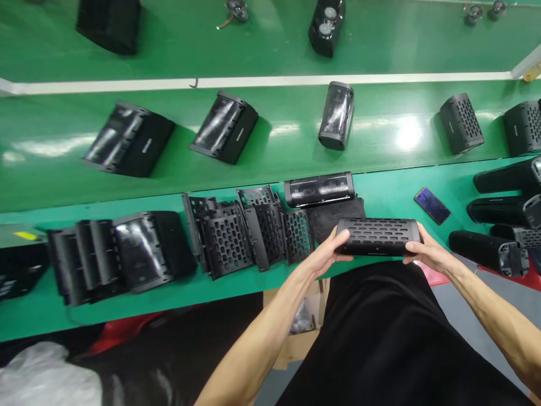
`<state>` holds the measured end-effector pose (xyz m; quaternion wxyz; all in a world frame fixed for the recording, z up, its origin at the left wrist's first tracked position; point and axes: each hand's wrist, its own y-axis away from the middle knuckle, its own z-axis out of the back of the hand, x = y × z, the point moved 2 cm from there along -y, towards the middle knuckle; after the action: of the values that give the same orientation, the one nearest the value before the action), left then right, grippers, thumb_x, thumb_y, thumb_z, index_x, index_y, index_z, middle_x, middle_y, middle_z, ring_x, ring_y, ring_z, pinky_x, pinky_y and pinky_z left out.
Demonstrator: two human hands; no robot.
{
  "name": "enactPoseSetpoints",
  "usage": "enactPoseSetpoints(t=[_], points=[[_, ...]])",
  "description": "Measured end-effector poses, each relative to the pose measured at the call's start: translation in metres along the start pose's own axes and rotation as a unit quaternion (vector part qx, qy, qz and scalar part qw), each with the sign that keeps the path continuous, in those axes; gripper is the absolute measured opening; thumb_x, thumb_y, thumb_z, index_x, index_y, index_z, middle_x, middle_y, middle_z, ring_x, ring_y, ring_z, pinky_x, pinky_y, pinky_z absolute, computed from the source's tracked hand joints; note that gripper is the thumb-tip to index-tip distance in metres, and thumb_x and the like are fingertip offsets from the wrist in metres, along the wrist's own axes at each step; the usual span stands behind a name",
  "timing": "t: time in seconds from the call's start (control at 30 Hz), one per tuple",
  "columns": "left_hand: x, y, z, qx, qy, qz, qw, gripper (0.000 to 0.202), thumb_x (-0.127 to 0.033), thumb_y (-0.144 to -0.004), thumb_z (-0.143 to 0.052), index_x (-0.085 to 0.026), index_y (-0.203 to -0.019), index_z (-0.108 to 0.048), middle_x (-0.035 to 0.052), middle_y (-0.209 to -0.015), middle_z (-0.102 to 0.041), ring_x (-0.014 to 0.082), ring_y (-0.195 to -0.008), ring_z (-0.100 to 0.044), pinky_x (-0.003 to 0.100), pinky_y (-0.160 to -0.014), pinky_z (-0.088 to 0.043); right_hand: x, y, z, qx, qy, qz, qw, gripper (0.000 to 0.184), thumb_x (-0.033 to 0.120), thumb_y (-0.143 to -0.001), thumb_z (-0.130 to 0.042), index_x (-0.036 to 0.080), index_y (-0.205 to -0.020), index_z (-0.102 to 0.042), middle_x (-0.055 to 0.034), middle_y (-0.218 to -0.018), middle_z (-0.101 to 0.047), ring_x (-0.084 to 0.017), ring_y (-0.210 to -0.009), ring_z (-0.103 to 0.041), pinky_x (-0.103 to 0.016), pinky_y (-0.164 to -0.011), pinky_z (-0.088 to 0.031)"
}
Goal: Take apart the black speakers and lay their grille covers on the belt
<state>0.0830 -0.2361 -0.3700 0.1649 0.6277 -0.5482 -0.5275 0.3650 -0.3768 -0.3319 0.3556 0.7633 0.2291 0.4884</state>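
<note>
A black speaker (377, 235) with a slotted grille on its upper face is held level between both hands, close to the front of the green table. My left hand (335, 246) grips its left end, thumb on top and fingers partly beneath. At the right end, my right hand (426, 250) has its thumb on the near edge and its other fingers behind. Just beyond lies a black cloth or pad (333, 217). Another speaker without a grille (320, 189), its front shiny, rests past the pad. Loose black perforated grilles (230, 239) stand piled to the left.
Grey-black panels (91, 256) and a large speaker (147, 248) sit farther left. A phone (432, 205) lies right of my hands, near several upright-ended speakers (486, 251). Behind runs a green conveyor (287, 132) carrying spaced speakers. An open cardboard box (315, 304) is below the table edge.
</note>
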Motion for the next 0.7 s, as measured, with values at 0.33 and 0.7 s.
enactPoseSetpoints(t=[0.33, 0.7], points=[[-0.004, -0.006, -0.013, -0.041, 0.001, -0.080, 0.996, 0.101, -0.052, -0.068, -0.092, -0.020, -0.155, -0.053, 0.0175, -0.131, -0.072, 0.0312, -0.102, -0.073, 0.031, -0.062, -0.064, -0.004, 0.003, 0.004, -0.090, 0.176, 0.097, 0.975, 0.100, 0.056, -0.066, -0.098, 0.024, -0.148, -0.052, -0.0145, -0.141, -0.067, -0.038, -0.139, -0.059, -0.057, -0.123, -0.041], [-0.048, -0.022, 0.013, -0.212, 0.015, -0.307, 0.928, 0.058, -0.056, -0.082, -0.081, -0.019, -0.125, -0.067, 0.0110, -0.109, -0.076, 0.0142, -0.072, -0.066, 0.022, -0.054, -0.051, 0.107, -0.128, 0.023, -0.184, -0.126, 0.260, 0.939, 0.085, 0.047, -0.065, -0.095, 0.038, -0.130, -0.040, -0.0047, -0.155, -0.048, -0.029, -0.117, -0.068, -0.063, -0.089, -0.064]])
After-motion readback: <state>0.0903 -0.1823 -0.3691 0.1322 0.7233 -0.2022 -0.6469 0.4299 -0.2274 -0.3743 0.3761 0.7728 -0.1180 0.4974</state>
